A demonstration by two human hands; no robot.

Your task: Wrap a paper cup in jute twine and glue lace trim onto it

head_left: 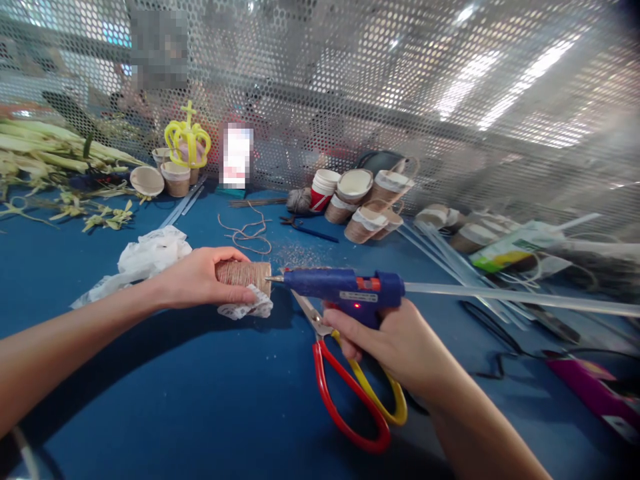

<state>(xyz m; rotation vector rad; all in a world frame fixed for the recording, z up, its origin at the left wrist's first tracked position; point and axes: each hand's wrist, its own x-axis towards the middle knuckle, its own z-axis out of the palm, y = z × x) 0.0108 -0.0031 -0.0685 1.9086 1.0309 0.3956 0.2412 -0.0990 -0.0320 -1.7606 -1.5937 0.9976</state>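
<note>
The twine-wrapped cup (245,273) lies sideways just over the blue surface (200,400), its left end clasped in the left hand (197,277). The glue gun (345,287), gripped by the closed right hand (395,343), points its nozzle at the cup's right end. That hot tip sits near the left thumb and could well burn it.

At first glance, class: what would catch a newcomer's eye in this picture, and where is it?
The blue glue gun in the right hand sits at centre, nozzle at the twine-wrapped cup held by the left hand. Red-and-yellow scissors lie just below on the blue table.
</note>
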